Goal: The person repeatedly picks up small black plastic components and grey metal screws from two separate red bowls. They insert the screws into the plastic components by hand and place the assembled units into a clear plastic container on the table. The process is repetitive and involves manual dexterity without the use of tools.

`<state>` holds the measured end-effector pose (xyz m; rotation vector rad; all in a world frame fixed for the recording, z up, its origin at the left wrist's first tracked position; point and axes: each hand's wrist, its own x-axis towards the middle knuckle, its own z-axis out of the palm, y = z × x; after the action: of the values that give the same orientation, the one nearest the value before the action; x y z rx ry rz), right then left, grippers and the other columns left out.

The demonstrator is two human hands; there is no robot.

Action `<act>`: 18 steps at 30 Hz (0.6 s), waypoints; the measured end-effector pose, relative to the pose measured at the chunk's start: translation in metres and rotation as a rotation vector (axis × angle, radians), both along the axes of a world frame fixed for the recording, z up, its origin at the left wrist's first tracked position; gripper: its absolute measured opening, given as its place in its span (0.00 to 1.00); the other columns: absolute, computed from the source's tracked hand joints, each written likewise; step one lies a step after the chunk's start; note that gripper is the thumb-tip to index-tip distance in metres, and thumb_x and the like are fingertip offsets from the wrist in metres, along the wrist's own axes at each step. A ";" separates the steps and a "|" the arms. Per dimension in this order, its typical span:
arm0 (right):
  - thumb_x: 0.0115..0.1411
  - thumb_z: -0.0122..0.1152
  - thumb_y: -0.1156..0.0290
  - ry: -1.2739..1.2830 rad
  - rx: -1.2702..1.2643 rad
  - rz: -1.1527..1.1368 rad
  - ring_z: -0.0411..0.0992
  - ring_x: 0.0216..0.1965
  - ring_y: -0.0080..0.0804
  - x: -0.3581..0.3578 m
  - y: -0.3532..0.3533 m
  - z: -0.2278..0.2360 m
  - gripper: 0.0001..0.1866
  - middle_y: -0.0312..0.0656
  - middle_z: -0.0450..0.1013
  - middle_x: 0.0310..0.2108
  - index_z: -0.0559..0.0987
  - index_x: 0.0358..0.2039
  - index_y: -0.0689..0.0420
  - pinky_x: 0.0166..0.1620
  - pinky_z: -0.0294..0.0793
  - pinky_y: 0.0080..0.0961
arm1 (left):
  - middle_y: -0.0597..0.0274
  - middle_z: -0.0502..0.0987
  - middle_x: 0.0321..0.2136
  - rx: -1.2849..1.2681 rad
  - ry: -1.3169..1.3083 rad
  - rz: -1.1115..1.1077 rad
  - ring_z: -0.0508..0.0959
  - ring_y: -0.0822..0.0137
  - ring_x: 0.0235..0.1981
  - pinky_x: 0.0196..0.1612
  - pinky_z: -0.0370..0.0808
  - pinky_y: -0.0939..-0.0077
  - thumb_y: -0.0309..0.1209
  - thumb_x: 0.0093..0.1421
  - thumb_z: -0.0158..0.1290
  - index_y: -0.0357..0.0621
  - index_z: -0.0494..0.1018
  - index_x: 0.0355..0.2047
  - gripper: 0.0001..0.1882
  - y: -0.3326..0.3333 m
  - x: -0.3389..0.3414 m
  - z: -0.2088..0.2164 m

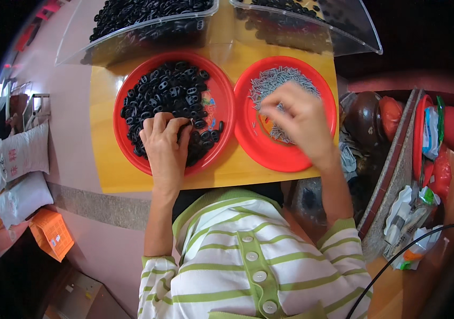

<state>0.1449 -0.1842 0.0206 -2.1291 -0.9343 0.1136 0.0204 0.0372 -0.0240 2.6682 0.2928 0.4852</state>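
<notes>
Small black oval plastic pieces (166, 90), many with two holes, are heaped in a red plastic plate (220, 95) on the left. Over the near part of this heap, my left hand (164, 141) has its fingers bent and closed, pinching a black plastic piece at the fingertips. A second red plate (256, 154) stands close on the right, holding a spread of small grey screws (280, 80). Above those screws is my right hand (299, 114), its thumb and fingers drawn together and slightly blurred. Whatever lies between its fingertips is too small to make out.
Both plates rest on a yellow board (104, 175). Beyond them stand two clear plastic bins, a left bin (152, 33) and a right bin (312, 29), with more black pieces. White sacks (25, 151) and an orange basket (51, 234) are at left; a brown jar (364, 114) is at right.
</notes>
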 end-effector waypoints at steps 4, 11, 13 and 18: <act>0.51 0.62 0.72 0.121 -0.149 -0.034 0.72 0.30 0.42 -0.040 -0.009 -0.023 0.06 0.44 0.69 0.27 0.75 0.26 0.59 0.32 0.70 0.36 | 0.62 0.70 0.31 0.007 0.061 -0.025 0.67 0.59 0.37 0.40 0.61 0.66 0.26 0.47 0.59 0.44 0.75 0.28 0.07 0.000 0.001 0.005; 0.52 0.61 0.70 0.007 -0.184 -0.169 0.72 0.30 0.41 -0.053 -0.006 -0.036 0.06 0.42 0.69 0.28 0.75 0.27 0.58 0.32 0.69 0.35 | 0.62 0.69 0.30 0.026 0.133 -0.083 0.67 0.59 0.38 0.39 0.59 0.64 0.27 0.45 0.60 0.46 0.73 0.26 0.08 0.004 0.003 0.007; 0.53 0.60 0.69 -0.051 -0.200 -0.168 0.72 0.30 0.41 -0.054 -0.005 -0.040 0.06 0.42 0.70 0.28 0.74 0.28 0.58 0.31 0.69 0.35 | 0.63 0.69 0.30 0.031 0.141 -0.102 0.68 0.59 0.38 0.40 0.59 0.65 0.27 0.45 0.60 0.47 0.73 0.27 0.08 0.006 0.003 0.007; 0.54 0.57 0.72 -0.131 -0.331 -0.140 0.71 0.31 0.44 -0.055 0.000 -0.040 0.05 0.44 0.69 0.28 0.72 0.29 0.59 0.31 0.69 0.38 | 0.61 0.70 0.31 0.011 0.041 -0.129 0.68 0.58 0.38 0.40 0.60 0.64 0.25 0.43 0.60 0.44 0.72 0.26 0.09 0.004 -0.001 0.010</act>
<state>0.0895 -0.1841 -0.0196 -2.5275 -0.8858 0.0619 0.0199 0.0409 -0.0140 2.6891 0.1295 0.3934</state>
